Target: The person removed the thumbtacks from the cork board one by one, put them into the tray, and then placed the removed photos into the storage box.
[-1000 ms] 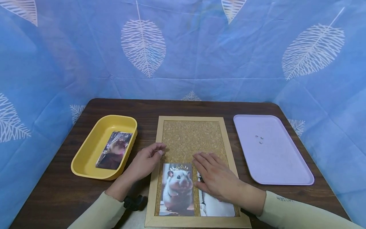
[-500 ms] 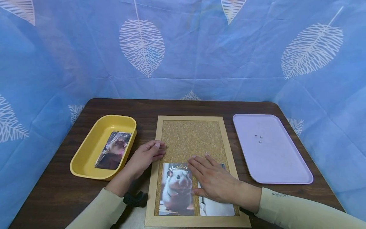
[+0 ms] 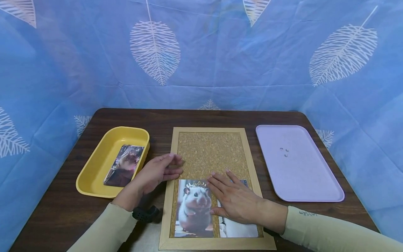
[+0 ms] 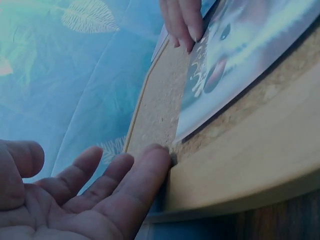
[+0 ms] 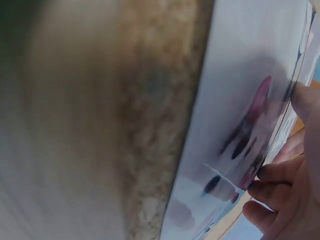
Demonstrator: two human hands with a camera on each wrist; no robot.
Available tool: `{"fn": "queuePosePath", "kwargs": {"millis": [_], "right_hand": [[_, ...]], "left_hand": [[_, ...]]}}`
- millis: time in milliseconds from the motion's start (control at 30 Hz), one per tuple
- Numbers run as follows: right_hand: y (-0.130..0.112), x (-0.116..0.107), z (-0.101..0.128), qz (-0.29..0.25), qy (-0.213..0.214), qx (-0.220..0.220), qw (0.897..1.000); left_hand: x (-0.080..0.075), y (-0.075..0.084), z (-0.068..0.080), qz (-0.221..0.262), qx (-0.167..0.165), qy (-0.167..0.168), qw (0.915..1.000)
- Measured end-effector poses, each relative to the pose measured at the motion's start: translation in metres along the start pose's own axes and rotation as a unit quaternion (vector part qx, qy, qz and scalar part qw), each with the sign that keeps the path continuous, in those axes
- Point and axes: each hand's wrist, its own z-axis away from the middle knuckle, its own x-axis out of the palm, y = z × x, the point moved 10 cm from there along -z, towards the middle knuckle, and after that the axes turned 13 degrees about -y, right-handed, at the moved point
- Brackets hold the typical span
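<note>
Pressing flat, the right hand (image 3: 237, 201) covers the right photo (image 3: 240, 229) on the cork board (image 3: 209, 154), fingers straight. Only the left-wrist view shows the left hand (image 4: 75, 200) – open, fingertip against the frame beside the hamster photo (image 3: 195, 208).

No legible text, label, brand or number; small dark print on the right sleeve (image 3: 308, 213) is too blurred to read.

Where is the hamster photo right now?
Head view: the hamster photo lies in the cork board's near-left corner, right hand beside it.
</note>
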Motion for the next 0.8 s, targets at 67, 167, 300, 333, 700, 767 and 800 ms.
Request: {"fn": "queuePosePath", "kwargs": {"millis": [67,167,300,333,700,767,800], "right_hand": [[0.0007,0.0019,-0.0004,-0.001,-0.009,0.004,1.0],[0.001,0.0034,-0.0004,-0.004,-0.017,0.006,1.0],[0.0012,0.0048,-0.0002,-0.011,-0.024,0.008,1.0],[0.0012,0.005,-0.0001,-0.013,-0.025,0.008,1.0],[0.0004,0.0057,0.0,-0.018,-0.028,0.008,0.999],[0.0002,0.0057,0.0,-0.019,-0.027,0.007,0.999],[0.0002,0.0058,0.0,-0.019,-0.027,0.007,0.999]], "left_hand": [[-0.001,-0.0014,0.0002,0.013,-0.002,-0.006,0.9999],[-0.0024,-0.0038,0.0012,0.03,-0.006,-0.013,0.9994],[-0.0015,-0.0047,0.0032,0.046,-0.006,-0.03,0.9984],[-0.0012,-0.0046,0.0034,0.049,-0.005,-0.035,0.9982],[0.0044,-0.006,0.0031,0.028,-0.004,-0.079,0.9965],[0.0052,-0.0058,0.0035,0.02,-0.005,-0.077,0.9968],[0.0057,-0.0056,0.0037,0.015,-0.006,-0.074,0.9971]]}}
